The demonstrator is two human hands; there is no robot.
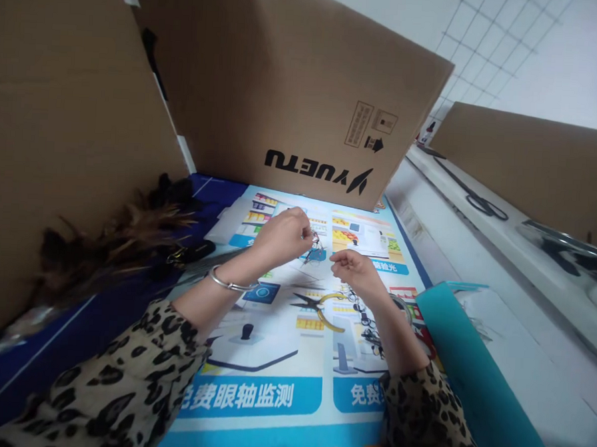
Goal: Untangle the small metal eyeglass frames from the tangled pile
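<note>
The left hand [288, 233] pinched a wiry tangle [315, 242] over the table [237, 437]; the right hand [356, 272] curled half-open nearby, its hold impossible to tell. Such thin strands seemed to want a light touch, clear of the open pliers [313, 303].

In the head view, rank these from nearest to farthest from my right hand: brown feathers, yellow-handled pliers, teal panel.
Nearest to your right hand first:
1. Yellow-handled pliers: just to its left, a little closer to you.
2. Teal panel: off to its right.
3. Brown feathers: over on the far left side.
</note>
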